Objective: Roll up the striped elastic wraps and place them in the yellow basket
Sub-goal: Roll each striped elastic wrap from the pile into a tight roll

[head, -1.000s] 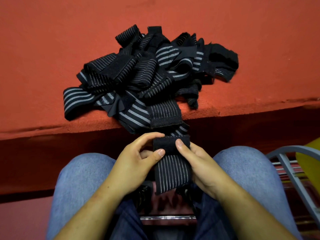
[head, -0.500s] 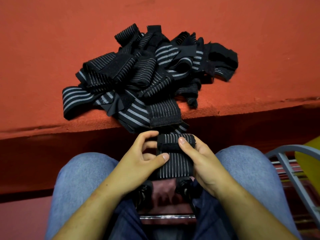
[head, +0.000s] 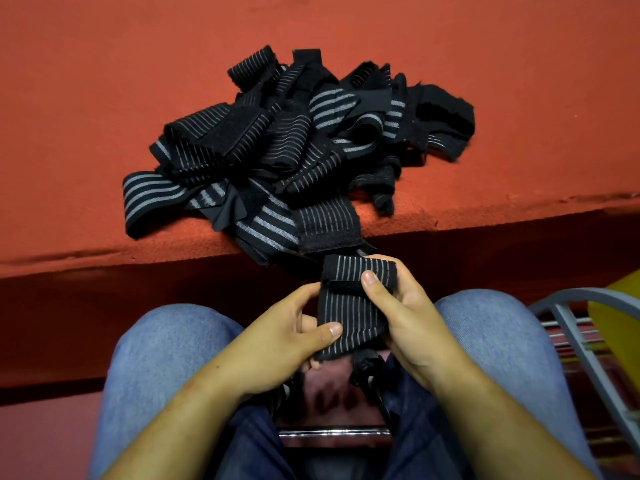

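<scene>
- Over the lap, between the two knees in blue jeans [head: 173, 344], both hands hold one striped elastic wrap [head: 346, 317] just below the front edge of the bench [head: 104, 98].
- The left hand [head: 277, 344] pinches the lower part of the wrap: its thumb [head: 332, 330] lies on the striped face and its fingers are curled behind.
- The right hand [head: 408, 317] grips the top end, which is turned over into a short roll; its thumb [head: 370, 279] presses on the plain black strip there and its fingers wrap round the roll's far side.
- Below the roll the wrap hangs flat, thin pale stripes running lengthwise.
- A loose pile of wraps [head: 294, 150], black with grey stripes, lies tangled on the red bench; a few ends droop over the bench edge, just above the held roll.
- At the right edge stands a grey metal frame [head: 571, 337], and behind it a yellow object [head: 616, 317], cut off by the frame border, too little showing to say what it is.
- A chrome bar [head: 334, 433] crosses low between the thighs.
</scene>
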Tool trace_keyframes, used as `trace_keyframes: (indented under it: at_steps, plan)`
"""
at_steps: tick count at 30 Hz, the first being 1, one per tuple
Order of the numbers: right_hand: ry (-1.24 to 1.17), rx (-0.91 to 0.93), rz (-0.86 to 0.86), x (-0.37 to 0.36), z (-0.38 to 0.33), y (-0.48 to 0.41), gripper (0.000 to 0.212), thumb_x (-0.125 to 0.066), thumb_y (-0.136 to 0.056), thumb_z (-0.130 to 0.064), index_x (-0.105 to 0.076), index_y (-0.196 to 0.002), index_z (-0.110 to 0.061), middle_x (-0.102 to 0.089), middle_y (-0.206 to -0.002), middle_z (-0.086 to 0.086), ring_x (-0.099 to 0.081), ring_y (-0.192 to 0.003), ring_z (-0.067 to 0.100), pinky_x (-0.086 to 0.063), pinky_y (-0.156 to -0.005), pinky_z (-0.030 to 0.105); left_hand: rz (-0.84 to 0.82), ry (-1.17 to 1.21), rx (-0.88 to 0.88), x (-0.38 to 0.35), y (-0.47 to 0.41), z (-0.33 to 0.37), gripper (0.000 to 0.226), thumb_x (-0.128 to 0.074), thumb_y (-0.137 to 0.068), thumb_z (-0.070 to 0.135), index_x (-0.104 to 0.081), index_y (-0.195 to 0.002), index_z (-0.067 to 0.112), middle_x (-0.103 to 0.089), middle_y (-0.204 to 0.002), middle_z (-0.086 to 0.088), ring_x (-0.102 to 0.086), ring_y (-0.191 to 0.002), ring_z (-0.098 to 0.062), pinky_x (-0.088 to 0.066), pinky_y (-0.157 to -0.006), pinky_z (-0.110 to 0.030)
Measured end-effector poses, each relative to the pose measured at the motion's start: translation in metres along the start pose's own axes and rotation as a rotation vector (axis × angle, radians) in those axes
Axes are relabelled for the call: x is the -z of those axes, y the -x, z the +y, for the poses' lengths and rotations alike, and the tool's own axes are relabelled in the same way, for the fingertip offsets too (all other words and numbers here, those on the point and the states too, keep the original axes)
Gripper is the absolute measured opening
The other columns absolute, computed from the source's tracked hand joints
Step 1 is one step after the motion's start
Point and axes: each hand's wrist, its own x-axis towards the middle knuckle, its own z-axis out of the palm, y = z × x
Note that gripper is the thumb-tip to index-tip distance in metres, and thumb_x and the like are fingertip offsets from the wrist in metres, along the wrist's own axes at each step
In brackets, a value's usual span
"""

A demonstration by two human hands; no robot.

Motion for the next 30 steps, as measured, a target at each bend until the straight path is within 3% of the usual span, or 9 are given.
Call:
trace_keyframes:
  at_steps: [5, 8, 11, 14, 18, 21, 26, 28, 30]
  plan:
    - [0.001, 0.025, -0.001, -0.0010, 0.0000, -0.0011, 0.025, -0.071, -0.096, -0.035, -0.066, -0.120, -0.028, -0.074, -0.116, 0.004, -0.070, -0.110, 0.020, -0.056, -0.097, 0.045, -0.032, -0.002, 0.011, -0.0011, -0.0013, -0.0008, 0.028, -0.056, -0.107, 0.018, -0.057, -0.132, 0.029, -0.060, -0.063, 0.000, -0.044, -0.048, -0.009, -0.037, -0.047, -0.019]
    - [-0.019, 0.018, 0.004, 0.0004, 0.0002, -0.0010, 0.026, -0.070, -0.095, -0.035, -0.066, -0.121, -0.029, -0.074, -0.118, 0.004, -0.070, -0.113, 0.022, -0.056, -0.101, 0.048, -0.024, 0.012, 0.022, -0.0011, -0.0017, -0.0018, 0.014, -0.058, -0.106, 0.026, -0.069, -0.115, 0.023, -0.059, -0.066, 0.001, -0.047, -0.053, -0.009, -0.039, -0.052, -0.019]
    - [-0.039, 0.008, 0.004, 0.0019, 0.0001, -0.0008, 0.030, -0.069, -0.093, -0.035, -0.065, -0.122, -0.028, -0.073, -0.119, 0.004, -0.070, -0.113, 0.023, -0.055, -0.102, 0.051, -0.037, -0.009, 0.036, -0.0015, 0.0004, -0.0025, 0.024, -0.065, -0.101, 0.036, -0.073, -0.101, 0.013, -0.061, -0.074, 0.001, -0.052, -0.066, -0.011, -0.043, -0.061, -0.024]
    - [-0.057, -0.008, -0.021, 0.0009, -0.0012, 0.0001, 0.028, -0.070, -0.095, -0.035, -0.066, -0.122, -0.029, -0.073, -0.118, 0.003, -0.070, -0.111, 0.021, -0.056, -0.100, 0.049, -0.055, -0.075, 0.054, -0.0011, 0.0008, -0.0049, 0.024, -0.064, -0.101, 0.031, -0.070, -0.089, 0.011, -0.062, -0.069, 0.004, -0.051, -0.063, -0.009, -0.041, -0.062, -0.024]
    - [-0.142, -0.053, -0.048, -0.0002, -0.0033, 0.0006, 0.032, -0.071, -0.095, -0.027, -0.063, -0.125, -0.022, -0.071, -0.121, 0.011, -0.069, -0.112, 0.024, -0.058, -0.096, 0.047, 0.022, -0.026, 0.032, -0.0042, -0.0012, -0.0011, 0.032, -0.061, -0.097, 0.047, -0.073, -0.107, 0.020, -0.076, -0.088, 0.012, -0.067, -0.080, 0.000, -0.049, -0.075, -0.019]
    - [-0.176, -0.089, -0.085, -0.0011, -0.0032, -0.0004, 0.032, -0.072, -0.093, -0.024, -0.064, -0.124, -0.023, -0.070, -0.119, 0.010, -0.069, -0.108, 0.023, -0.059, -0.092, 0.045, 0.156, -0.002, -0.018, -0.0002, -0.0055, -0.0027, 0.049, -0.054, -0.091, 0.070, -0.071, -0.115, 0.031, -0.074, -0.098, 0.012, -0.065, -0.088, -0.004, -0.051, -0.080, -0.030]
    - [-0.129, -0.112, -0.158, -0.0011, -0.0013, 0.0003, 0.034, -0.065, -0.087, -0.020, -0.066, -0.119, -0.030, -0.070, -0.111, 0.004, -0.069, -0.099, 0.020, -0.058, -0.078, 0.038, 0.250, 0.122, -0.091, -0.0002, -0.0077, 0.0002, 0.050, -0.057, -0.093, 0.068, -0.072, -0.121, 0.029, -0.069, -0.093, 0.004, -0.059, -0.083, -0.011, -0.051, -0.073, -0.028]
    - [-0.110, -0.129, -0.179, -0.0021, -0.0028, 0.0018, 0.033, -0.065, -0.090, -0.017, -0.065, -0.120, -0.030, -0.070, -0.111, 0.005, -0.070, -0.096, 0.020, -0.058, -0.071, 0.034, 0.226, 0.167, -0.093, -0.0019, -0.0064, 0.0016, 0.040, -0.061, -0.097, 0.055, -0.071, -0.120, 0.024, -0.075, -0.094, 0.000, -0.066, -0.085, -0.010, -0.054, -0.077, -0.031]
    - [-0.103, -0.149, -0.182, -0.0031, -0.0037, 0.0030, 0.032, -0.061, -0.098, -0.008, -0.065, -0.122, -0.029, -0.069, -0.113, 0.006, -0.070, -0.097, 0.020, -0.059, -0.077, 0.037, 0.216, 0.184, -0.099, -0.0013, -0.0053, 0.0018, 0.025, -0.066, -0.097, 0.043, -0.072, -0.116, 0.027, -0.076, -0.104, -0.015, -0.070, -0.095, -0.016, -0.056, -0.086, -0.038]
